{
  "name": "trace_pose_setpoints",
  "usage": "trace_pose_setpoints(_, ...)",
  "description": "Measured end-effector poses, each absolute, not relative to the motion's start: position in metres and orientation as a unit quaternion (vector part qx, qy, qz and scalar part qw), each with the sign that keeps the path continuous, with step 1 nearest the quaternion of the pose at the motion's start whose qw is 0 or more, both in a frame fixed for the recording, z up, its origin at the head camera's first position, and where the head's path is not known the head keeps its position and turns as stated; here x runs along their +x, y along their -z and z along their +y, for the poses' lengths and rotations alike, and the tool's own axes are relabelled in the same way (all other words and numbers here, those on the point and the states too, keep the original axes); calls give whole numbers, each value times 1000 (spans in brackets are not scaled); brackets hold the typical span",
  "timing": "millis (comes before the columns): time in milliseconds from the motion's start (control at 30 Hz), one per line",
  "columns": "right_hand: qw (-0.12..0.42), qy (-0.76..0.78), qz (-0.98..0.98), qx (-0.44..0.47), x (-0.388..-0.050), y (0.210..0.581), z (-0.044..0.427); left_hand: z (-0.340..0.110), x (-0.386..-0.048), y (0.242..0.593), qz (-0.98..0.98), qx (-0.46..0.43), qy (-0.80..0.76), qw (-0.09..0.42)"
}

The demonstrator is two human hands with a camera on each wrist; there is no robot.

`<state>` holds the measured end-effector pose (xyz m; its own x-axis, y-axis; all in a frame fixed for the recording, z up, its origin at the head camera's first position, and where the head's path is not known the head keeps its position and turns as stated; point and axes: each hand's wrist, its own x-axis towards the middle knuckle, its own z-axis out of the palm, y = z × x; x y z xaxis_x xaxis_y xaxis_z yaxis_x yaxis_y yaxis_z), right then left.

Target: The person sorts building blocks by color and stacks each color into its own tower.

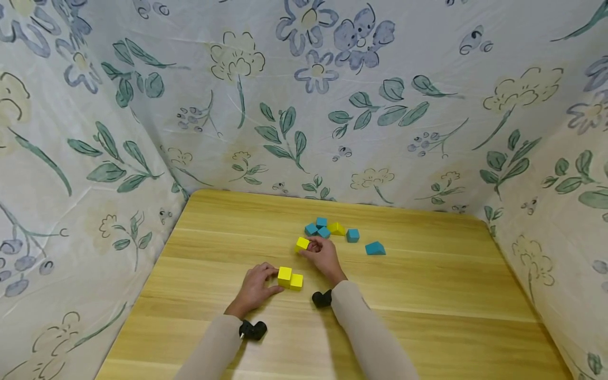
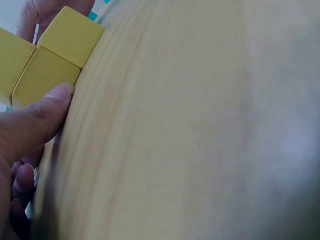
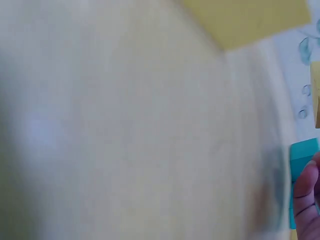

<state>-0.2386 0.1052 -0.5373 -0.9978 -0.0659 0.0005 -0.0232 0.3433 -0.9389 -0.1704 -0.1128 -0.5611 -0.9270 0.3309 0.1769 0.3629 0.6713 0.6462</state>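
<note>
My right hand (image 1: 325, 258) pinches a yellow cube (image 1: 302, 244) between thumb and fingers, at the far side of a small group of yellow cubes. In that group one yellow cube (image 1: 285, 274) sits on top of another, and a lower yellow cube (image 1: 296, 282) stands against their right side. Around the left side of the stack is my left hand (image 1: 255, 289). Its thumb (image 2: 47, 112) presses the near face of the bottom cube (image 2: 47, 77) in the left wrist view, while its fingers reach the far side. The right wrist view shows only the right hand's fingertips (image 3: 305, 197).
Behind the right hand lie several blue cubes (image 1: 321, 222) close to a yellow triangular block (image 1: 336, 228). Farther right are a single blue cube (image 1: 352, 235) and a blue wedge (image 1: 375, 248). A flowered cloth (image 1: 266, 105) surrounds the wooden table (image 1: 451, 285) at the back and sides.
</note>
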Motion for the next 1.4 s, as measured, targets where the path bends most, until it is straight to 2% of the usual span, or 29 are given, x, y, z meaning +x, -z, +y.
trace_pose_setpoints(300, 5, 600, 798, -50, -204, 526, 111, -114, -170, 561, -912, -194, 359, 33)
trace_pose_setpoints(633, 30, 598, 798, -67, -156, 492, 105, -115, -169, 561, -912, -195, 360, 26)
trace_pose_setpoints(900, 46, 587, 805, -73, -146, 496, 101, -114, -168, 561, -910, -190, 368, 22)
trace_pose_setpoints(1400, 44, 593, 800, -85, -143, 498, 95, -114, -169, 561, -912, -186, 364, 18)
